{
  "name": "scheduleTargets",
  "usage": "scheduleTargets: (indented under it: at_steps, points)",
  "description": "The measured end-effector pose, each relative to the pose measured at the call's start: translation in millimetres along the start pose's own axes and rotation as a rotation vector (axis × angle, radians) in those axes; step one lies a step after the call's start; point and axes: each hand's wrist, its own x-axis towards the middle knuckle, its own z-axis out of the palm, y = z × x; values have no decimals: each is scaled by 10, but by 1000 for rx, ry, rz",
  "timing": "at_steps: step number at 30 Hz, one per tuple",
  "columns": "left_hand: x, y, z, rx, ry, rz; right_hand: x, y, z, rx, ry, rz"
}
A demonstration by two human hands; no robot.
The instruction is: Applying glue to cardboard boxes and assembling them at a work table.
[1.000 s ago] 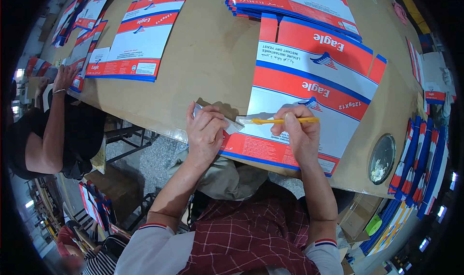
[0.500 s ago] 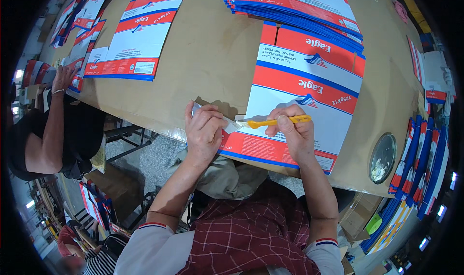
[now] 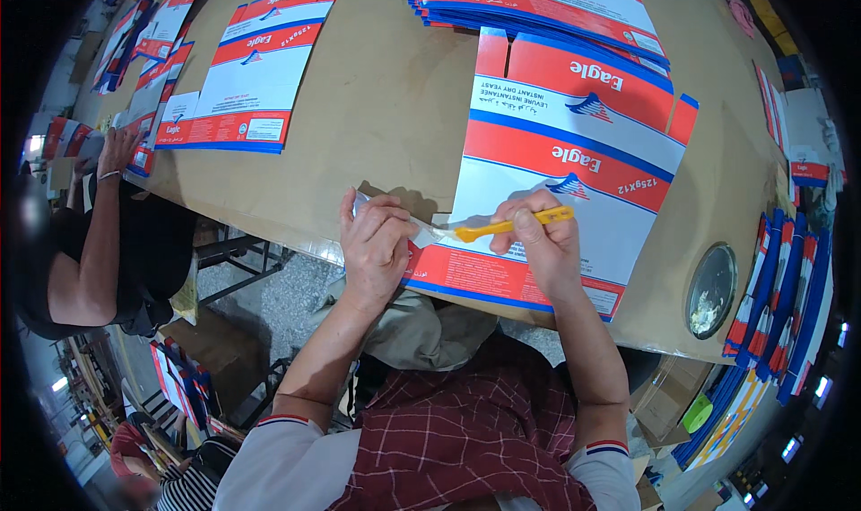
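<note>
On the brown worktable (image 3: 386,107): gluing the flap of a flattened carton.

The table carries a stack of flat cartons (image 3: 538,0) at the far edge, and one flat red, white and blue carton blank (image 3: 574,170) lies directly before the person, its near edge at the table edge. The left hand (image 3: 377,246) is closed over the blank's pale side flap (image 3: 421,233), pinching it down at the left margin. The right hand (image 3: 538,242) grips a yellow-handled brush (image 3: 507,228), tip pointing left onto that flap. A round glue tin (image 3: 711,291) sits near the right. For a clean result, keep the flap pinned flat, draw the brush along its length in even strokes, and stay inside the flap edge.
</note>
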Motion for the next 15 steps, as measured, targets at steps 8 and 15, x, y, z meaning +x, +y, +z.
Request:
scheduleTargets:
  at_steps: [8,15]
  points:
    - [7,36,-13,8,-2,0,25,27,-90,531,243,-41]
    - [120,149,-31,55,-131,223,109,49,-206,790,414,45]
